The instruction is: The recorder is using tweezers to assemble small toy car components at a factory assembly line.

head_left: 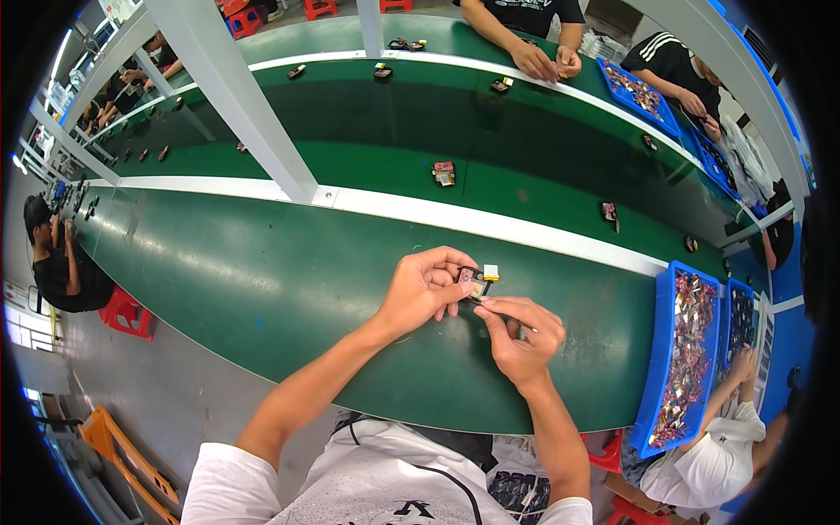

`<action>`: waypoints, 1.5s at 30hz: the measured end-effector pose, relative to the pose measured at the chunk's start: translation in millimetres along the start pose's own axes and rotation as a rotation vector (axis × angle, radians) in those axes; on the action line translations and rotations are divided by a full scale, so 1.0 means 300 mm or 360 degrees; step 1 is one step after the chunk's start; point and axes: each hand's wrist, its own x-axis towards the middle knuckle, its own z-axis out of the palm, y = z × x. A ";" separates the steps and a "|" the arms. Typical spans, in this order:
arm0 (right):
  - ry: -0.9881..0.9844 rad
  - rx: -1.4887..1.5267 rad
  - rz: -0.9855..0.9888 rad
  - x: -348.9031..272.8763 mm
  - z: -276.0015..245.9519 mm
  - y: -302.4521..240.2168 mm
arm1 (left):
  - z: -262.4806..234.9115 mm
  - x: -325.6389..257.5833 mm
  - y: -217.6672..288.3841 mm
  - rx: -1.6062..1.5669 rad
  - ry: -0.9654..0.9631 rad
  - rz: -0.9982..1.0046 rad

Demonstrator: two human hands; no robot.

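Note:
Above the green workbench, my left hand (418, 293) is closed on a small electronic assembly (468, 276), pinching its left side between thumb and fingers. The assembly has a black frame and a reddish circuit board. A white and yellow block (491, 272), battery-like in look, sticks up at its far right corner. My right hand (525, 337) is closed too, thumb and forefinger pinched at the assembly's near right edge. A small pale tip shows between its curled fingers, but what it belongs to is hidden.
On my right stands a blue bin (652, 385) filled with red boards and pale parts. Beyond a white rail (490, 230), a green conveyor (350, 175) carries similar assemblies (444, 173). A white post (236, 96) rises ahead left. Co-workers sit across and at both sides.

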 end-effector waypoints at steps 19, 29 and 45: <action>0.0086 0.0118 0.0089 -0.004 -0.002 0.009 | -0.019 0.019 0.061 -0.0170 -0.0055 -0.0319; -0.0017 -0.0088 -0.0150 0.010 -0.011 -0.024 | -0.016 0.016 0.059 -0.0148 -0.0022 -0.0319; -0.0083 -0.0099 -0.0167 -0.001 -0.005 -0.006 | 0.042 0.016 0.058 0.0433 0.0087 -0.0289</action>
